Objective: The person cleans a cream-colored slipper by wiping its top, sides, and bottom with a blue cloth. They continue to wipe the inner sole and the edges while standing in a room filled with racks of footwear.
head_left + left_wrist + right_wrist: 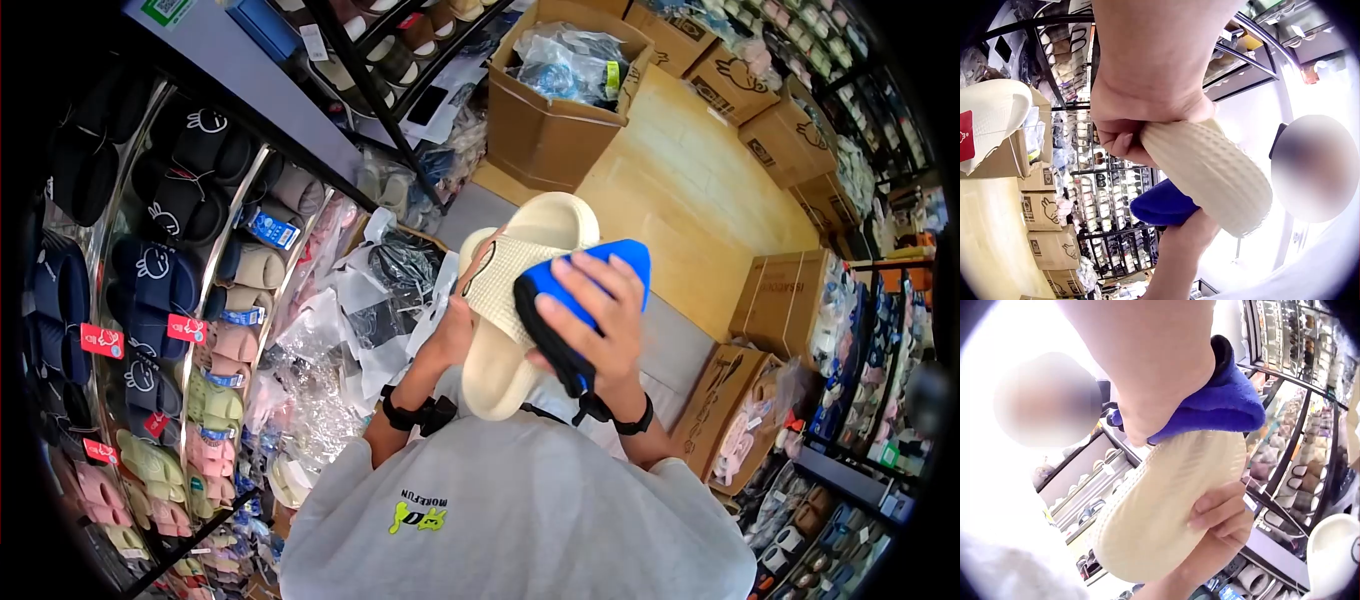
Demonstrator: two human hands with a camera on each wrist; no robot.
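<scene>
My left hand [452, 335] grips a cream slide slipper [497, 370] by its side, around the middle; its textured strap faces up in the head view. In the left wrist view, its ridged outsole [1210, 175] shows below that hand. My right hand [603, 325] holds a fuzzy blue cloth [630, 270] with a black part, fingers spread over it and bent. The cloth lies against the slipper's strap and side. A second cream slipper [997, 115] with a red tag appears apart from the first in the left wrist view; in the head view it is mostly hidden behind.
Racks of slippers [165, 280] stand close on the left. Plastic-wrapped goods [320, 350] lie below my left arm. An open carton [545, 130] with plastic bags stands ahead on the wooden floor [690, 150]. More cartons [785, 290] line the right side.
</scene>
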